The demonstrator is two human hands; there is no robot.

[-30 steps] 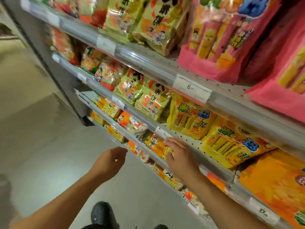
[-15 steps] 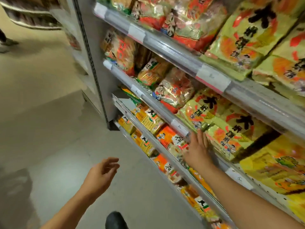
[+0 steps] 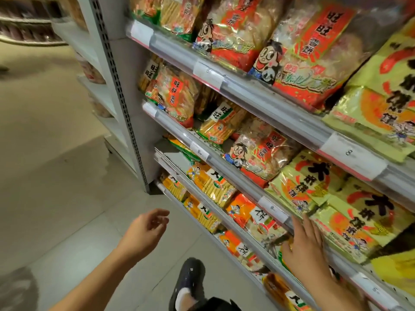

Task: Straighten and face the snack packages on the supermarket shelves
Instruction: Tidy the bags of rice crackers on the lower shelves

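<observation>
The right hand (image 3: 303,245) is seen flat, fingers straight and together, laid against the front rail of a shelf (image 3: 244,185); its fingertips reach the lower edge of a yellow-green snack bag (image 3: 298,189) lying on that shelf, and nothing is grasped. Just beside the fingertips, to their left, a white price tag (image 3: 272,208) is clipped to the rail. A second yellow-green bag (image 3: 352,223) lies directly to the right of the hand. Above and to the left of the right hand, a clear bag with a red label and a cartoon face (image 3: 258,153) sits tilted on the same shelf. Below the right hand, on the next shelf down, orange packets (image 3: 241,209) are stacked in a row running to the left. The left hand (image 3: 146,227) is held in the air over the floor (image 3: 56,198), well apart from the shelves, palm turned inward, fingers loosely curled, holding nothing. A dark shoe (image 3: 190,279) is visible below, between the two forearms. Further bags with red labels (image 3: 310,52) are noted on the shelf above both hands.
</observation>
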